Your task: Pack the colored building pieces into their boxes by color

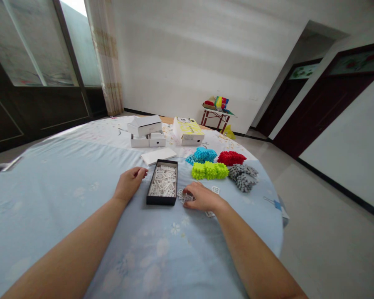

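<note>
A black-rimmed open box [161,201] lies lengthwise in front of me, filled with small white lattice-like plastic pieces [164,182]. To the left of this box my left hand [131,181] rests on the cloth, its fingers curled in and nothing visible in them. On the box's right side, my right hand [200,197] closes its fingers over a few white plastic pieces [184,197] at the tabletop. Another white piece [215,189] lies just beyond this hand, and one more [210,214] peeks out beneath the wrist.
Behind the right hand sit piles of knobbly pieces: lime green [209,170], blue [202,155], red [231,158] and grey [243,176]. A white lid [158,156], stacked white boxes [145,125] and a yellow-white box [188,132] stand farther back. A blue clip [277,204] grips the tablecloth's right edge.
</note>
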A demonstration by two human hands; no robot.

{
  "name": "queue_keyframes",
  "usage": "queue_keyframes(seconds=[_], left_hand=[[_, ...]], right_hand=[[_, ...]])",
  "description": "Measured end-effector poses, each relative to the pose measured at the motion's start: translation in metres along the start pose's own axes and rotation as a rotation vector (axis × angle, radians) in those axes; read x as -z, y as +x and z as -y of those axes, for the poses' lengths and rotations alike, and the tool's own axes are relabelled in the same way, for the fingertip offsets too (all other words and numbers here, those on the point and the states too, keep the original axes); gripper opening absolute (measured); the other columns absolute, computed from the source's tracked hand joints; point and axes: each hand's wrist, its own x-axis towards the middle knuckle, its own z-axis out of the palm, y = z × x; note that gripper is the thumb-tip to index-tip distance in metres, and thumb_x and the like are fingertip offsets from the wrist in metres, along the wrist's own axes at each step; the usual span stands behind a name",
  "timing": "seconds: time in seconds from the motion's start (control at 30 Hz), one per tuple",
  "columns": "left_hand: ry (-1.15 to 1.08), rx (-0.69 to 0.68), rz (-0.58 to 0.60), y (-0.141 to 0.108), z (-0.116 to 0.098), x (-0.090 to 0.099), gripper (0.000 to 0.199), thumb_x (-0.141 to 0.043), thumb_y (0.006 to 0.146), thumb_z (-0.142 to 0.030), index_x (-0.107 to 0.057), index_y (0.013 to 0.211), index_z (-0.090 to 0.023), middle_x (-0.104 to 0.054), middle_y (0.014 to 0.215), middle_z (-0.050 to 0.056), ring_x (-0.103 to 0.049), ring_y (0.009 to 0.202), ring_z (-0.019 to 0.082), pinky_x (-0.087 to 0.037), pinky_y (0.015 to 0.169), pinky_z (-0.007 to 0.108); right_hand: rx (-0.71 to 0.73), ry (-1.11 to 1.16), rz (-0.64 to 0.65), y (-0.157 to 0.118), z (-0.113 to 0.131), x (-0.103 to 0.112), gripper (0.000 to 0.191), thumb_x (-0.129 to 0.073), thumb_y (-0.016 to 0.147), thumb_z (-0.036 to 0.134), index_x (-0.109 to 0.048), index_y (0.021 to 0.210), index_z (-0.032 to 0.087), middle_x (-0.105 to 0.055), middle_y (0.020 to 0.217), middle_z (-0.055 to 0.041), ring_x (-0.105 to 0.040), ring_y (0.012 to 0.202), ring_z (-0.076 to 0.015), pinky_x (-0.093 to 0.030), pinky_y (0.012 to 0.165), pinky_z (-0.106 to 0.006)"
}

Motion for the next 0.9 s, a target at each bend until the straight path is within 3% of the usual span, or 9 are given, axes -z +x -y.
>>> queue_keyframes(seconds=[0.13, 0.37, 0.53, 0.67, 0.83, 0.9], left_hand=[[-0.002, 0.000, 0.001, 0.001, 0.000, 0.000, 0.037, -0.041, 0.077, -0.043, -0.066, 0.081, -0.017, -0.070, 0.075, 0.003, -0.063, 0.073, 0.018, -0.045, 0.069, 0.025], [0.002, 0.006, 0.004, 0.000, -0.001, 0.000, 0.037, -0.040, 0.077, -0.042, -0.066, 0.080, -0.016, -0.069, 0.074, 0.003, -0.063, 0.073, 0.018, -0.044, 0.069, 0.025], [0.004, 0.002, 0.006, 0.000, -0.001, 0.001, 0.037, -0.039, 0.077, -0.042, -0.065, 0.081, -0.017, -0.069, 0.074, 0.003, -0.063, 0.074, 0.018, -0.044, 0.070, 0.025], [0.007, -0.008, 0.004, 0.000, -0.002, 0.001, 0.037, -0.038, 0.078, -0.043, -0.065, 0.080, -0.017, -0.069, 0.074, 0.003, -0.063, 0.074, 0.018, -0.044, 0.069, 0.025], [-0.008, -0.021, 0.002, 0.001, -0.001, 0.000, 0.037, -0.038, 0.078, -0.042, -0.066, 0.079, -0.018, -0.069, 0.075, 0.003, -0.062, 0.074, 0.018, -0.044, 0.068, 0.025], [-0.009, -0.020, 0.003, 0.001, 0.000, 0.000, 0.036, -0.039, 0.078, -0.042, -0.066, 0.079, -0.018, -0.069, 0.075, 0.003, -0.062, 0.073, 0.018, -0.044, 0.067, 0.025]], right_hand=[[-0.053, 0.000, -0.035, 0.006, 0.004, -0.005, 0.038, -0.062, 0.067, 0.036, -0.057, 0.099, 0.018, -0.054, 0.092, -0.0076, -0.050, 0.088, -0.0211, -0.040, 0.078, -0.031], [-0.205, 0.106, -0.030, 0.021, 0.010, -0.012, 0.056, -0.066, 0.062, 0.037, -0.051, 0.111, 0.015, -0.057, 0.093, -0.0074, -0.053, 0.080, -0.0172, -0.040, 0.070, -0.027], [-0.218, 0.138, -0.016, 0.024, 0.009, -0.012, 0.033, -0.068, 0.059, 0.032, -0.060, 0.087, 0.017, -0.057, 0.080, -0.0016, -0.050, 0.071, -0.0132, -0.037, 0.060, -0.022], [-0.199, 0.271, 0.049, 0.018, 0.005, 0.002, 0.016, -0.065, 0.061, 0.024, -0.058, 0.072, 0.016, -0.053, 0.062, 0.0042, -0.045, 0.057, -0.0084, -0.031, 0.051, -0.019], [-0.159, 0.369, -0.230, 0.020, 0.012, 0.033, 0.019, -0.064, 0.066, 0.031, -0.057, 0.073, 0.014, -0.051, 0.063, 0.0036, -0.044, 0.058, -0.0082, -0.032, 0.052, -0.019], [-0.107, 0.395, -0.276, 0.026, 0.021, 0.040, 0.022, -0.064, 0.068, 0.034, -0.058, 0.075, 0.014, -0.053, 0.064, 0.0027, -0.045, 0.059, -0.0085, -0.034, 0.053, -0.020]])
